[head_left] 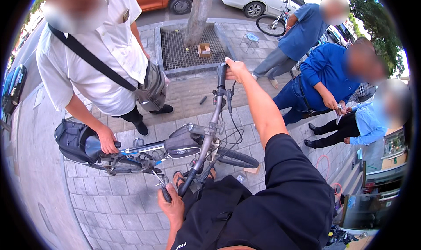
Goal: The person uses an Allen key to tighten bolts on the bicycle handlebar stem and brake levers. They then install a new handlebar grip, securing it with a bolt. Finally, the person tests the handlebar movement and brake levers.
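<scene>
A bicycle (pixel 205 142) stands across the paving in front of me, its handlebar running from near my body to the far side. My right hand (pixel 237 70) is closed around the black far end of the handlebar (pixel 213 120), beside the brake lever (pixel 229 100). My left hand (pixel 173 205), low and close to me, is closed on a black-handled tool (pixel 165 194) with a thin metal shaft. The shaft points up and away, near the crank, and its tip is hard to make out. A black frame bag (pixel 182 145) sits on the top tube.
A person in a white shirt (pixel 98 70) holds the saddle (pixel 93 147) at left. Several others stand at right, one in a blue top (pixel 322 70). A short black cylinder (pixel 203 100) lies on the paving. A cardboard box (pixel 204 50) sits on the tree grate (pixel 175 61).
</scene>
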`<act>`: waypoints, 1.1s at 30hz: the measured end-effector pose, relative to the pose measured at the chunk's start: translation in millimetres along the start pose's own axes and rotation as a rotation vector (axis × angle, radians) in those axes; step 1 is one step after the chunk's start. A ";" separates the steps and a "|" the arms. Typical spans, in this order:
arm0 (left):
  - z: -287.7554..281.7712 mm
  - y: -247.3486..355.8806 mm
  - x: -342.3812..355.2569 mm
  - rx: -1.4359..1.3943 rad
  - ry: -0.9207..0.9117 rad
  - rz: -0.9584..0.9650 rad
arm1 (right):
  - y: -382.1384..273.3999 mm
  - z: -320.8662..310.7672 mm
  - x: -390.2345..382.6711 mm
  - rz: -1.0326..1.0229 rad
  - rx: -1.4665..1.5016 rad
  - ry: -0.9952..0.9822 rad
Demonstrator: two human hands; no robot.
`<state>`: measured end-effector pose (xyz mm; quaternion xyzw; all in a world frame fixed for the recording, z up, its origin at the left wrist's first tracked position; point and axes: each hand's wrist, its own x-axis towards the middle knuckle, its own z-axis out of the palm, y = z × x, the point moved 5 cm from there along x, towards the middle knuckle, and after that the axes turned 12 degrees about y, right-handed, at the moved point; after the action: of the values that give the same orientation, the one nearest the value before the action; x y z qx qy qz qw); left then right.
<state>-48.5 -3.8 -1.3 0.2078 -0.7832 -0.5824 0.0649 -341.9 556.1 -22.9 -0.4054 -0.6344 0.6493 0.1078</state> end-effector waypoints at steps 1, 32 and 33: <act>0.4 1.0 0.2 -0.002 0.000 -0.001 | 3.0 -1.8 1.0 0.047 0.028 -0.053; -3.8 -7.9 29.7 0.049 0.050 0.083 | -44.8 -11.0 16.9 -0.236 -0.829 0.056; -6.7 -15.3 34.6 0.030 0.080 0.065 | -47.2 -11.9 13.2 -0.246 -0.848 0.052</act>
<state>-73.7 -27.3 -18.5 0.2065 -0.7951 -0.5592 0.1119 -360.1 581.6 16.5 -0.3514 -0.8853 0.3035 0.0245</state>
